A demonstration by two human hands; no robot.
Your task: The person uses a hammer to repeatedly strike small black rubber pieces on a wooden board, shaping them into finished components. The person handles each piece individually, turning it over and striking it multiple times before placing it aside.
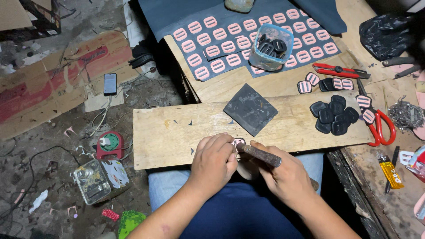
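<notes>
My left hand point(213, 162) rests on the near edge of a wooden board point(177, 132) across my lap, fingers curled down on a small pink-and-black slotted piece point(239, 142). My right hand point(287, 177) grips a rusty metal tool point(260, 155) whose tip meets that piece beside my left fingers. A dark square sheet point(250, 109) lies on the board just beyond. A pile of black blank pieces point(334, 116) sits at the board's right end.
Rows of pink slotted pieces lie on a dark sheet point(248, 35), with a clear plastic cup point(271, 47) of black pieces on it. Red scissors point(380, 125), a red utility knife point(338, 71), a yellow lighter point(391, 173) are at right. A phone point(110, 83) and small fan point(110, 145) lie on the floor.
</notes>
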